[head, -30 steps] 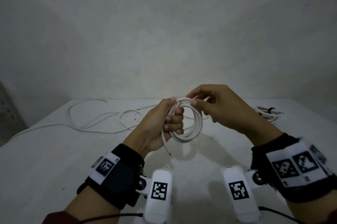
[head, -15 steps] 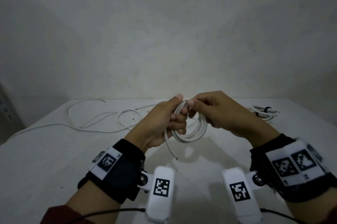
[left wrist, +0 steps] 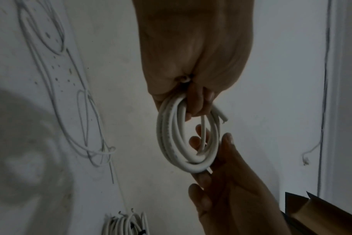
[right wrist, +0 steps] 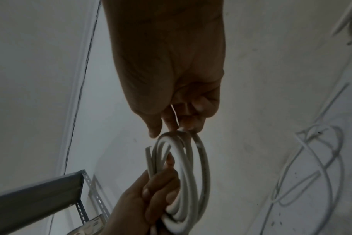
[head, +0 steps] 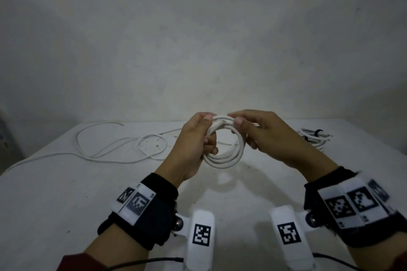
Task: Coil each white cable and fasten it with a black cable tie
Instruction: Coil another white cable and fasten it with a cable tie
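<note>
White plastic cable is what covers this table (head: 66,193), and the coil (head: 224,156) being held up above its middle serves as the landmark. Far to the left of the coil, a loose white cable (head: 105,151) is lying in wandering curves on the tabletop, not yet wound.

Immediately left of the coil, the left hand (head: 193,145) is gripping it, fingers curled through the ring and thumb pressing on the top strands; in the left wrist view a cut end is sticking out just past the fingers (left wrist: 199,101). Above the table the coil is hanging as several stacked turns, clear of the surface.

At the right side of the coil, the right hand (head: 271,136) is pinching the top strands between thumb and fingertips, the other fingers curling at the ring's right edge. A thin pale strand is running up between its fingers (right wrist: 171,120) in the right wrist view; what it is cannot be told.

Well right of the coil, a finished bundle (head: 315,138) is lying with a black cable tie (head: 317,132) around it.

The winding looks essentially done, so the step in hand seems to be settling the last turn. Next, one hand would probably need to keep the turns clamped while the other fetches a tie; no spare tie is showing.
</note>
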